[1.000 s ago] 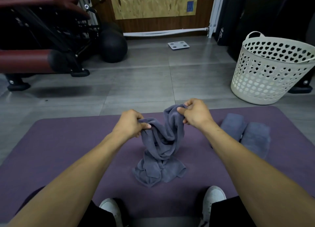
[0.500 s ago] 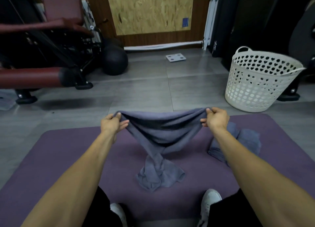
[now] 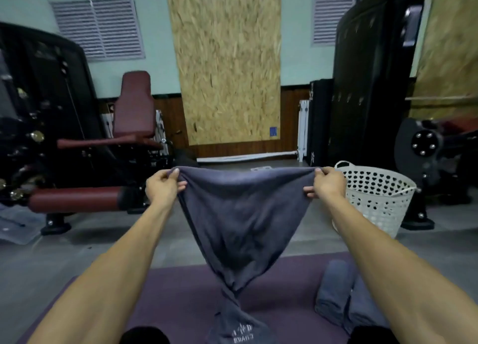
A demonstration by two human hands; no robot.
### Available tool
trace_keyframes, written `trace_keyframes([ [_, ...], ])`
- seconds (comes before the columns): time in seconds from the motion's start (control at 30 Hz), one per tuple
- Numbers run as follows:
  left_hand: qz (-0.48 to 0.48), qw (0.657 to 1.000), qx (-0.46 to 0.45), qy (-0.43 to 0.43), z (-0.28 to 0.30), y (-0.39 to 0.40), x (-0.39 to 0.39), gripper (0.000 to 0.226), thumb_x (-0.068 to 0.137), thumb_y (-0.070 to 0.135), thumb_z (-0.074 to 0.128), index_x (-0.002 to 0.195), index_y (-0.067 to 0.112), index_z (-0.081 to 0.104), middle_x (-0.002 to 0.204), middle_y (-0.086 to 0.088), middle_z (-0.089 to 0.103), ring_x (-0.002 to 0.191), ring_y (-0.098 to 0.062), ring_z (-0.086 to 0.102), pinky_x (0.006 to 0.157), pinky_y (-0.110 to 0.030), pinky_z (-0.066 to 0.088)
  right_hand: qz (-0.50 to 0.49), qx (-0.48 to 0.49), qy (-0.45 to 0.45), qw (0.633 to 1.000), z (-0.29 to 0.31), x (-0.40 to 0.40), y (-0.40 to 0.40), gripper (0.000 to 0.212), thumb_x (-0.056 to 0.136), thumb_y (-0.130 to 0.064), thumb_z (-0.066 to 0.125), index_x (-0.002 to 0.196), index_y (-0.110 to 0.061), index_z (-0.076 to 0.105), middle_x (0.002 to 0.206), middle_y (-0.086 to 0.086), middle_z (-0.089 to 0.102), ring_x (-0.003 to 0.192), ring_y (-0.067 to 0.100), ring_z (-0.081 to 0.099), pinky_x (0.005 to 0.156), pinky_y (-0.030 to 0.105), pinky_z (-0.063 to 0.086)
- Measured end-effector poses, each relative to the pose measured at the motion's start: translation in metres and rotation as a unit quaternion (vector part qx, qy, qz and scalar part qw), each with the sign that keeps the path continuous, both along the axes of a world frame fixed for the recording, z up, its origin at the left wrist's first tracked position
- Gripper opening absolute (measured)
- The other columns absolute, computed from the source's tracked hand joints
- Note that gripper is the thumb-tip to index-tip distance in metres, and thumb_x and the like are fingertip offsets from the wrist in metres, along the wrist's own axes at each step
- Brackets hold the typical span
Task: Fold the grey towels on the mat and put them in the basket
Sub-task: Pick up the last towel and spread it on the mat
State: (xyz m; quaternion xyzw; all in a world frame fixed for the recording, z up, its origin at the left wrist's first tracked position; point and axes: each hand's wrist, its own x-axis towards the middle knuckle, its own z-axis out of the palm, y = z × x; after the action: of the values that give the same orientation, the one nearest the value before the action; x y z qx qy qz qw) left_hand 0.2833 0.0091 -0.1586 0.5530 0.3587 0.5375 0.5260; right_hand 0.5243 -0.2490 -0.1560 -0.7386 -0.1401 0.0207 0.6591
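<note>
I hold a grey towel up in the air by its top edge. My left hand pinches the left corner and my right hand pinches the right corner. The cloth hangs in a triangle, twists near its lower end and trails down to the purple mat. Two folded grey towels lie on the mat under my right forearm. The white perforated basket stands on the floor to the right, beyond the mat.
A dark red padded gym machine fills the left side. Black equipment and another machine stand at the right behind the basket. Grey tiled floor lies between the mat and the wall.
My hands moved apart and rose, lifting the towel off the mat and stretching its top edge taut. The view tilted upward toward the wall.
</note>
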Motion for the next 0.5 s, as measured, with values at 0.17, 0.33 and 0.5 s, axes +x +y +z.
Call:
trace_keyframes([
  [0.17, -0.005, 0.993, 0.018, -0.114, 0.063, -0.025, -0.02, 0.011, 0.093, 0.01, 0.061, 0.099, 0.001, 0.063, 0.075, -0.008, 0.063, 0.049, -0.009, 0.064, 0.053, -0.017, 0.054, -0.049, 0.092, -0.06, 0.993, 0.056, -0.025, -0.023, 0.016, 0.101, -0.022, 0.047, 0.1, -0.016, 0.061, 0.097, 0.012, 0.066, 0.064, 0.021, 0.069, 0.056, 0.031, 0.058],
  [0.33, -0.002, 0.981, 0.118, -0.152, 0.146, -0.043, -0.037, 0.009, 0.093, 0.008, 0.059, 0.084, 0.008, 0.061, 0.075, -0.005, 0.06, 0.05, -0.005, 0.062, 0.053, -0.015, 0.053, -0.081, 0.161, -0.118, 0.977, 0.126, -0.04, -0.038, 0.02, 0.1, -0.025, 0.048, 0.096, -0.014, 0.065, 0.095, 0.009, 0.068, 0.061, 0.014, 0.067, 0.064, 0.029, 0.059],
  [0.5, -0.018, 0.974, 0.152, -0.166, 0.205, -0.051, -0.046, 0.007, 0.095, 0.008, 0.057, 0.088, 0.007, 0.058, 0.077, -0.002, 0.059, 0.054, -0.006, 0.063, 0.055, -0.014, 0.054, -0.097, 0.204, -0.166, 0.96, 0.176, -0.048, -0.045, 0.025, 0.099, -0.026, 0.048, 0.1, -0.01, 0.067, 0.094, 0.004, 0.064, 0.086, 0.02, 0.06, 0.082, 0.028, 0.048],
])
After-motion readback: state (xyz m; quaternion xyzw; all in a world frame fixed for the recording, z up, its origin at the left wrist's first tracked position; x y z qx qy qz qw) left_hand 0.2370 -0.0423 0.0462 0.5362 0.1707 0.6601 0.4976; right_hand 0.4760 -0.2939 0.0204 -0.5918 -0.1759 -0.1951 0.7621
